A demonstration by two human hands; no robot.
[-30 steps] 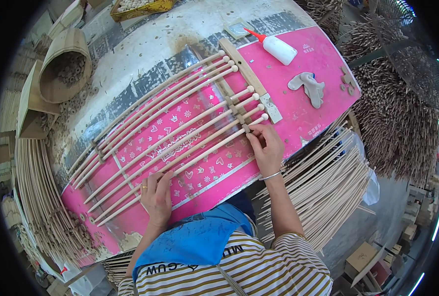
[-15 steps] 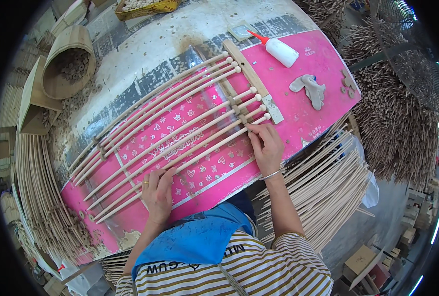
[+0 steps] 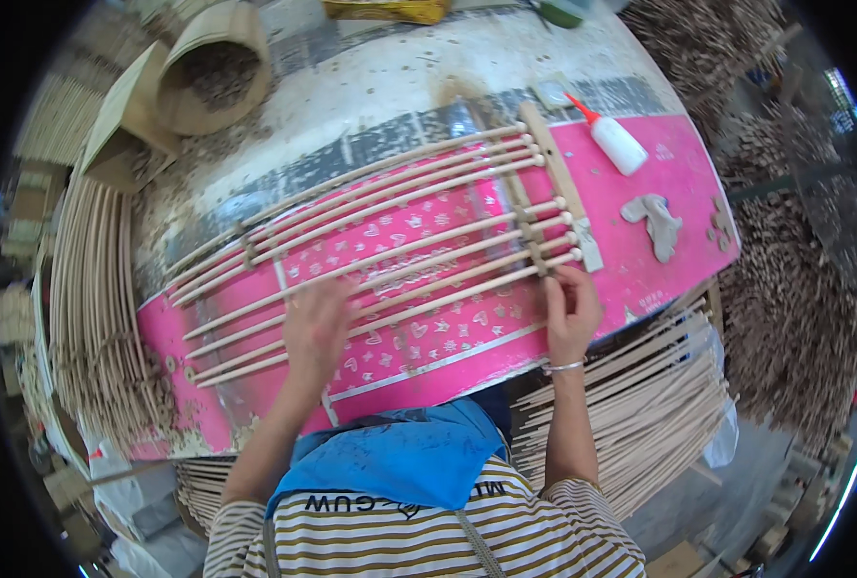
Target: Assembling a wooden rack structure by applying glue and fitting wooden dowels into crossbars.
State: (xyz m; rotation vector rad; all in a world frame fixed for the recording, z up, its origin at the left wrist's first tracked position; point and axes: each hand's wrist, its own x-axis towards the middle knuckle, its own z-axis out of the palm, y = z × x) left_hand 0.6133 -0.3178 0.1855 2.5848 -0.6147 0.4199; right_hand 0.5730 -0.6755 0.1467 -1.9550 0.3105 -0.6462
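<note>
The rattan rods (image 3: 380, 241) lay fanned across the pink mat (image 3: 660, 164). The left hand (image 3: 315, 328) rested flat on them, seemingly spread, though blurred; the right hand (image 3: 570, 310) pinched the nearest rod's end beside the wooden slat (image 3: 558, 183).

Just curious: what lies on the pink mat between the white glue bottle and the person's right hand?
In the head view, only a grey lumpy scrap and bare pink mat lie there.

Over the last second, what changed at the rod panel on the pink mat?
The left hand slid a little toward the panel's middle and now blurs over the lowest rods. The right hand kept its fingers at the rod ends by the cross slat. The glue bottle, grey scrap and pink mat stayed put.
</note>
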